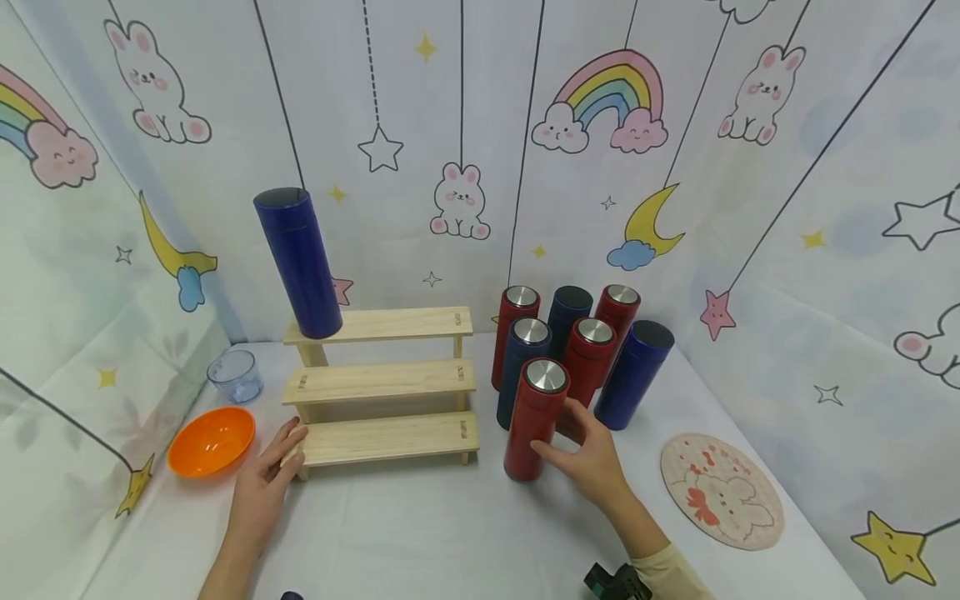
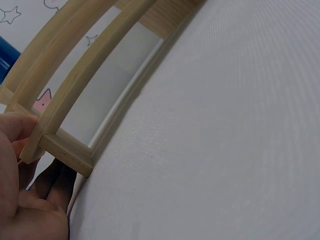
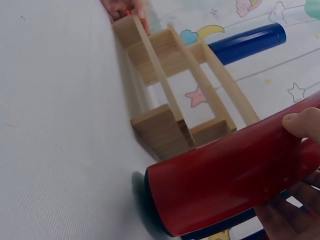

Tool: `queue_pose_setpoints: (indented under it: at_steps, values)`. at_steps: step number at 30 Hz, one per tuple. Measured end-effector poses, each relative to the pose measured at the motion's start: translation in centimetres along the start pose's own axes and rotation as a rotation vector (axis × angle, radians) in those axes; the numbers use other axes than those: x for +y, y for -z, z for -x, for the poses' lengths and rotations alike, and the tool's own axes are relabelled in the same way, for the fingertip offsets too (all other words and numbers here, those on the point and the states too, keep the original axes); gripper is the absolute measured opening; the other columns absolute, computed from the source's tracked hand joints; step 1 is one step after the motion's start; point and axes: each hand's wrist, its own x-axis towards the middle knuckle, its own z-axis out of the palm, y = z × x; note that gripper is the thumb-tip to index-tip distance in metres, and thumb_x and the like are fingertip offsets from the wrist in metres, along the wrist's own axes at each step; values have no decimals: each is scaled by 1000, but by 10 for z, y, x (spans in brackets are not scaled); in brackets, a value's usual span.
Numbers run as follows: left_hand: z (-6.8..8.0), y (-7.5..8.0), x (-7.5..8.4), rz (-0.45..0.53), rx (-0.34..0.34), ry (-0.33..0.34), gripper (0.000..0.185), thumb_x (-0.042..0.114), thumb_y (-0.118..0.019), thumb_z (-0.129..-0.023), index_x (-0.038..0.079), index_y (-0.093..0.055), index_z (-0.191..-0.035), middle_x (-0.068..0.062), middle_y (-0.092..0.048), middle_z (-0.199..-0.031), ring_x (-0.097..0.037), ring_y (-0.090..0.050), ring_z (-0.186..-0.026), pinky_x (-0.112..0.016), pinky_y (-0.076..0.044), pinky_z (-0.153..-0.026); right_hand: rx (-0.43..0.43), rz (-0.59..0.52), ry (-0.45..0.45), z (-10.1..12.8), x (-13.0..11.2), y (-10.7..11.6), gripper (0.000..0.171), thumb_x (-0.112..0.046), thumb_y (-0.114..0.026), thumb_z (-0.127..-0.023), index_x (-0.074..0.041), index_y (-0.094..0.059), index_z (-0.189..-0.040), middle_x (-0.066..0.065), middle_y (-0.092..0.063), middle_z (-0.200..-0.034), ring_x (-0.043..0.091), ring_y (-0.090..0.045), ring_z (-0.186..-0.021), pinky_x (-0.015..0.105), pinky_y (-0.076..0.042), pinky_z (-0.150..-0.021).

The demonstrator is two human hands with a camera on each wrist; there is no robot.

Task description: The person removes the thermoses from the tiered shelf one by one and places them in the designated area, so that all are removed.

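A three-step wooden rack (image 1: 382,379) stands on the white table. A tall blue flask (image 1: 297,262) stands on its top step at the left end. My left hand (image 1: 268,471) rests against the bottom step's left end (image 2: 60,150), fingers touching the wood. My right hand (image 1: 588,454) grips the front red flask (image 1: 534,419) near its base; in the right wrist view my thumb (image 3: 302,122) presses on the red flask (image 3: 235,180). Behind it stand several more red and blue flasks (image 1: 577,342) with steel or dark caps.
An orange bowl (image 1: 211,441) and a clear blue cup (image 1: 236,375) sit left of the rack. A round pink rabbit mat (image 1: 722,490) lies at the right. Cartoon-printed fabric walls close in the table on three sides.
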Motion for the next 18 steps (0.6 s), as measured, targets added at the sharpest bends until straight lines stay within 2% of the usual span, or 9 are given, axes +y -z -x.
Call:
queue_pose_setpoints:
  at_steps: [6, 12, 16, 18]
  values:
    - [1, 0, 0, -21, -3, 2, 44, 18, -64, -112, 1, -61, -152, -14, -45, -168, -1, -36, -153, -5, -36, -107, -4, 3, -3, 1, 1, 0, 65, -11, -92, -88, -12, -63, -146, 3, -70, -136, 26, -70, -122, 39, -58, -104]
    - [1, 0, 0, -21, -1, 6, 43, 17, -64, -112, 1, -62, -152, -14, -46, -167, -2, -36, -154, -4, -36, -106, -5, 11, -15, 2, 1, 0, 66, -11, -93, -87, -13, -63, -146, 2, -70, -136, 25, -70, -122, 35, -58, -104]
    - [1, 0, 1, -21, 1, 7, 42, 17, -64, -112, 2, -63, -151, -14, -46, -167, -4, -36, -155, -5, -36, -107, -5, 18, -10, 2, 1, 0, 65, -12, -92, -88, -13, -63, -146, 2, -70, -135, 25, -70, -122, 40, -58, -104]
    - [1, 0, 2, -26, 2, 15, 43, 18, -64, -112, 2, -62, -152, -13, -45, -168, -1, -36, -154, -4, -35, -107, -3, 22, -4, 2, 2, 0, 64, -12, -92, -88, -12, -63, -145, 2, -70, -135, 25, -70, -121, 40, -58, -104]
